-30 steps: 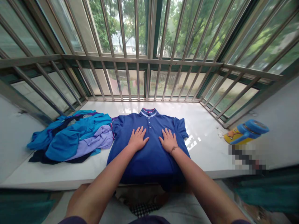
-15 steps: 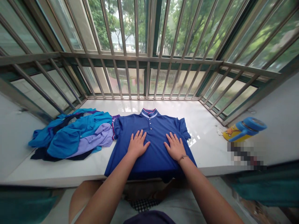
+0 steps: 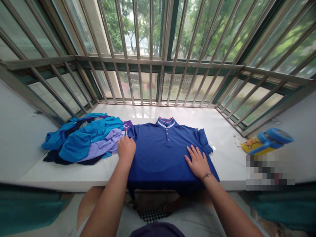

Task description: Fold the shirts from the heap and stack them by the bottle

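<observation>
Left hand at the sleeve side, right hand flat on the blue polo

The blue polo shirt (image 3: pixel 158 164) lies face up on the white window ledge (image 3: pixel 232 168), its collar (image 3: pixel 166 122) at 12 o'clock and its collar-to-hem axis running towards 6. The left hand (image 3: pixel 126 148) is curled at the shirt's 9 o'clock edge, nearer the left-lying sleeve (image 3: pixel 132 132), which sits just beyond it towards 1. Its fingertips are hidden, so I cannot tell whether they pinch cloth. The right hand (image 3: pixel 198 161) rests on the shirt's 4 o'clock part, fingers spread, palm down.

A heap of clothes (image 3: pixel 76 141) lies at 9 to 10 o'clock; purple cloth (image 3: pixel 127 124) beside it bears a white mark, unreadable. At 3 o'clock, a blue-and-yellow bottle (image 3: pixel 268 141) shows an orange figure. No brand or writing is legible.
</observation>
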{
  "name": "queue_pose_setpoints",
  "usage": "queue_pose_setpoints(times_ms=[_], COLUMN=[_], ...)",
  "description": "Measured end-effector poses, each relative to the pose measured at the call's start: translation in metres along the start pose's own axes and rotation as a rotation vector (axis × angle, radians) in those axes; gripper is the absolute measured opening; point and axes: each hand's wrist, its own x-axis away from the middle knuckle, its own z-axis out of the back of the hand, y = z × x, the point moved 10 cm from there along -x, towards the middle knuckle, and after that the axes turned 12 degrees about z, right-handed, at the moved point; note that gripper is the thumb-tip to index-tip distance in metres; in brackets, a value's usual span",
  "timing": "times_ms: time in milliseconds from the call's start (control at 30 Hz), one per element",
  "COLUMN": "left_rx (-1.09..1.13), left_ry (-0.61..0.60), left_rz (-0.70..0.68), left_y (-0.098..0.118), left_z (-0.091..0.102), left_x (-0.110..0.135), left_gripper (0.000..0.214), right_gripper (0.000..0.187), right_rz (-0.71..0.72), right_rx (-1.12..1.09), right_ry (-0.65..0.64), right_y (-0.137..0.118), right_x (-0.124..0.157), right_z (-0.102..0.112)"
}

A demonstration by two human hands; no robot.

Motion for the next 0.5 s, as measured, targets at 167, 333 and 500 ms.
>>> queue_pose_setpoints(times_ms=[167, 333, 500], left_rx=[-0.217, -0.189, 0.144], left_ry=[-0.268, -0.211, -0.044], left_rz=[0.095, 0.045, -0.350], left_y=[-0.048, -0.031, 0.054], left_z=[-0.020, 0.000, 0.030], left_x=[-0.047, -0.052, 0.012], left_gripper=[0.045, 0.032, 0.040], right_gripper=[0.068, 0.068, 0.068], right_rz=[-0.009, -0.011, -0.005], right_rx=[-0.002, -0.015, -0.021], right_ry=[0.002, 0.007, 0.013], right_y=[-0.002, -0.004, -0.003], right_x=[0.001, 0.001, 0.001], right_z=[0.002, 0.005, 0.006])
